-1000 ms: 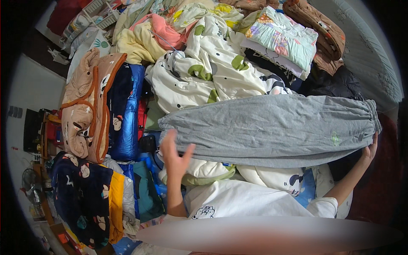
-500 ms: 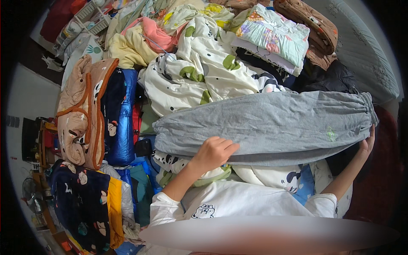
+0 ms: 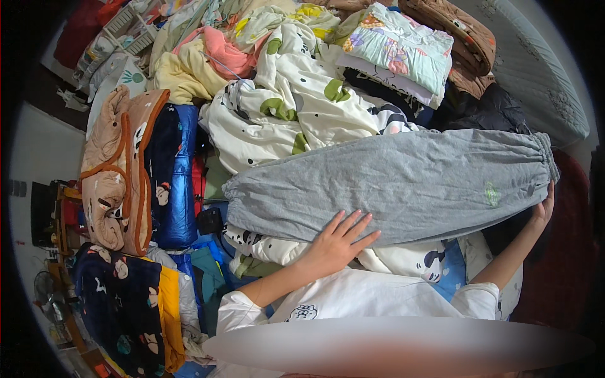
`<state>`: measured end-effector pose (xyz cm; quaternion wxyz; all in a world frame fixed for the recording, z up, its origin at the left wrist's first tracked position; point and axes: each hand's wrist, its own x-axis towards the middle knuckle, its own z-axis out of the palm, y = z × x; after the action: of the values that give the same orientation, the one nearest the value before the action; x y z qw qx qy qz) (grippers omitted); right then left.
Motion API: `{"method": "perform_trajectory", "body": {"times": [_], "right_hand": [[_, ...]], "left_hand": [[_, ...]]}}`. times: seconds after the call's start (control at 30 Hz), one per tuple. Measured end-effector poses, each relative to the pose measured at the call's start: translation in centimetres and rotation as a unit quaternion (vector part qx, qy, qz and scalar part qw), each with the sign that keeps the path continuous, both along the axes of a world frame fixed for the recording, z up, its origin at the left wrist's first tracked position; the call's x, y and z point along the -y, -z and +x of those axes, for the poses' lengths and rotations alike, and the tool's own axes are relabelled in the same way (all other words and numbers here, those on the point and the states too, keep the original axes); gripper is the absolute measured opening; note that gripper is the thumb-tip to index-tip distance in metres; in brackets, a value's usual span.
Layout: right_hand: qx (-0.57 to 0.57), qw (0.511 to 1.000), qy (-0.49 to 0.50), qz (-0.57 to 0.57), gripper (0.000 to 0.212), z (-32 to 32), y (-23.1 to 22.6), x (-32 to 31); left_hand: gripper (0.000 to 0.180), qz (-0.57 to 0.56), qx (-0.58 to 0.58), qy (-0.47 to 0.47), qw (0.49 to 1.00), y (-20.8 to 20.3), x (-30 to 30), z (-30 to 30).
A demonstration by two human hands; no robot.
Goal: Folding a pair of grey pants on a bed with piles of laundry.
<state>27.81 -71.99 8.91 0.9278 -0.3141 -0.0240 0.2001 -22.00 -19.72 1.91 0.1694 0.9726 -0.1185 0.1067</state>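
Grey sweatpants [image 3: 391, 183] lie folded lengthwise across the pile of clothes in front of me, with a small green print near their right end. My left hand [image 3: 340, 244] rests on their near edge, fingers spread over the fabric and holding nothing. At the gathered elastic end on the right, my right hand [image 3: 543, 205] is closed on the near corner; some of its fingers are hidden by the cloth. Beneath and beyond the sweatpants spreads a white blanket [image 3: 353, 129] with green and black spots.
A stack of folded clothes [image 3: 400, 47] sits at the far right, beside a black puffy garment [image 3: 488, 113]. On the left stand a folded brown blanket [image 3: 101, 151], a shiny blue padded item [image 3: 178, 208] and a dark patterned blanket [image 3: 113, 302]. A white basket [image 3: 129, 28] is far left.
My left hand has gone from a closed shape to spread fingers and moved slightly right and nearer to me. The sweatpants' near edge lies flatter. My right hand stays at the corner.
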Motion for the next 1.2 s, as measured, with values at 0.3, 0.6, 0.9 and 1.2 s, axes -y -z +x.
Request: {"method": "perform_trajectory", "body": {"times": [0.3,0.6,0.9,1.2], "right_hand": [[0.051,0.994,-0.101,0.002,0.035,0.0,-3.7,-0.7],[0.023,0.996,-0.083,0.013,0.036,1.2,-1.3,2.3],[0.008,0.999,-0.042,0.015,0.036,1.5,0.0,2.4],[0.009,1.000,-0.026,0.010,0.035,0.7,-0.2,1.7]], "left_hand": [[0.068,-0.024,-0.045,0.030,0.998,-0.6,0.5,0.3],[0.082,-0.053,-0.133,-0.205,0.968,-0.7,-2.8,-8.4],[0.073,-0.216,-0.165,-0.348,0.897,5.5,-7.5,-14.6],[0.055,-0.823,0.031,-0.466,0.324,11.5,-14.3,-14.7]]}}
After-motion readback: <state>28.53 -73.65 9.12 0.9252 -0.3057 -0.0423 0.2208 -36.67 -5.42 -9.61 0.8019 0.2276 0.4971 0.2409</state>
